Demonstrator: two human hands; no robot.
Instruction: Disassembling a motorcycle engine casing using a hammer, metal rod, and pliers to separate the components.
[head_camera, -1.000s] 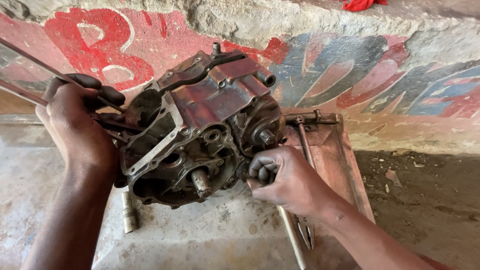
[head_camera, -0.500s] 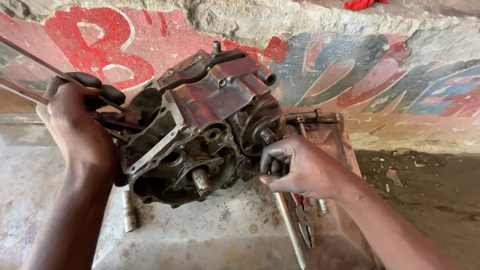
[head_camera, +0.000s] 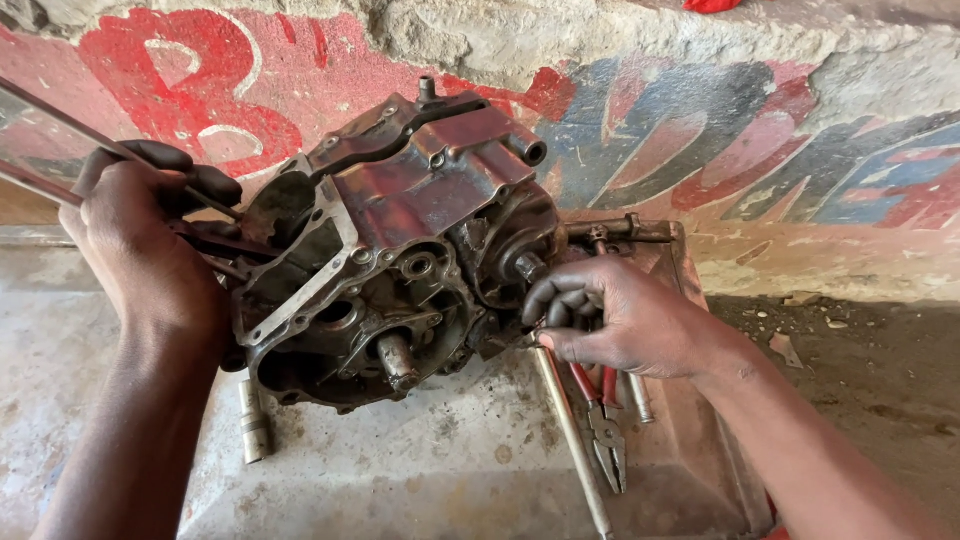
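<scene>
The engine case (head_camera: 400, 250) is cast metal, dull and greasy, with a reddish-brown oily film and a faint sheen on its flat top. The pliers (head_camera: 605, 430) are matt grey steel with red plastic grips. The rod (head_camera: 570, 440) and socket (head_camera: 253, 425) are bare, dull metal. The floor (head_camera: 420, 470) is rough, stained concrete; the wall (head_camera: 700, 130) is coarse stone under flaking matt paint.

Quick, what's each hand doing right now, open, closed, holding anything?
Left hand: closed around long metal rods at the engine case.
Right hand: fingers curled shut at the case's side; anything gripped cannot be told.
</scene>
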